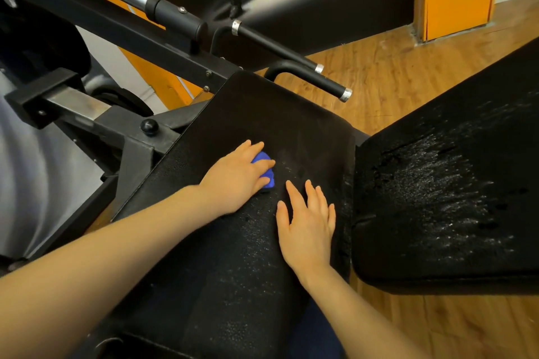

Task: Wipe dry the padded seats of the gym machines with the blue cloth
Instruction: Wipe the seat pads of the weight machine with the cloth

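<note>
1. The left hand [236, 178] lies on top of the blue cloth [267, 167] and presses it down on the black padded seat [256, 114]. Its fingers curl over the cloth, so only a small blue bit peeks out on the side nearest the other hand.
2. The cloth sits near the middle of the seat, a little closer to the seat's left edge than to its right edge.
3. The right hand [309, 227] lies flat on the same seat, just beside the cloth but not touching it. Its fingers are straight and spread, and it holds nothing. It is close to the seat's right edge.
4. The far half of the seat, up to its far edge, has nothing on it. The near part, close to the person, has tiny shiny wet spots.
5. A second black pad [443, 198] sits to the right, just past the seat's right edge, with a thin gap between them. It has many shiny wet spots too.
6. A black handle with a silver tip [345, 95] sticks out by the seat's far right corner.
7. Black metal frame bars [122, 131] run along the seat's left edge.
8. The wooden floor [408, 73] shows past the far edge and under the gap.
</note>
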`<action>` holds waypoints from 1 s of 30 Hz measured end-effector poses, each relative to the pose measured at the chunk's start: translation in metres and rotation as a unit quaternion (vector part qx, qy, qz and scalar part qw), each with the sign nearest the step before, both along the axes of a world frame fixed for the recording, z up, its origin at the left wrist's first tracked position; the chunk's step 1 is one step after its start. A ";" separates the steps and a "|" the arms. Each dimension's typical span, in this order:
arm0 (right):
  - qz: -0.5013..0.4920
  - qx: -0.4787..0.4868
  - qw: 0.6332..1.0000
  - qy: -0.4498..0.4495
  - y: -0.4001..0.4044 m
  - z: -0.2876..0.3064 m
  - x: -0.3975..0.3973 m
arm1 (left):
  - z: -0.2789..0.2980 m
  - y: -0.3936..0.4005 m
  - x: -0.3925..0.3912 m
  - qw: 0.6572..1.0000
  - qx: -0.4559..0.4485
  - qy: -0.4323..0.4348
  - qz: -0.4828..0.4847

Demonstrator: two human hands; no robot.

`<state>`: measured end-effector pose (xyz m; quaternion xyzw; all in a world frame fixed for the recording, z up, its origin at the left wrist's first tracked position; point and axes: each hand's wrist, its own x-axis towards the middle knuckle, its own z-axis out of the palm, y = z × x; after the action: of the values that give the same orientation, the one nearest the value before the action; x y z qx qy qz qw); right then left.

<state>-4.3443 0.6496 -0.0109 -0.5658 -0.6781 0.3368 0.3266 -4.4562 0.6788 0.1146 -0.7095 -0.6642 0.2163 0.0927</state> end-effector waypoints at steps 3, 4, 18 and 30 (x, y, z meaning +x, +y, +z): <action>0.000 -0.003 1.000 0.015 -0.001 0.002 0.002 | -0.001 -0.034 -0.001 1.000 -0.019 0.004 -0.008; 0.003 -0.006 1.000 0.016 -0.001 0.002 0.002 | -0.001 -0.041 -0.003 1.000 -0.022 0.005 -0.012; -0.012 -0.012 1.000 0.005 -0.001 -0.001 0.003 | -0.014 0.031 0.008 0.999 0.014 0.006 0.030; -0.009 -0.007 1.000 0.014 -0.003 -0.001 0.004 | -0.014 0.027 0.009 1.000 0.018 -0.014 0.020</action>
<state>-4.3404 0.6466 -0.0122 -0.5697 -0.6659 0.3463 0.3348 -4.4473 0.7054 0.1009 -0.6974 -0.6832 0.1959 0.0919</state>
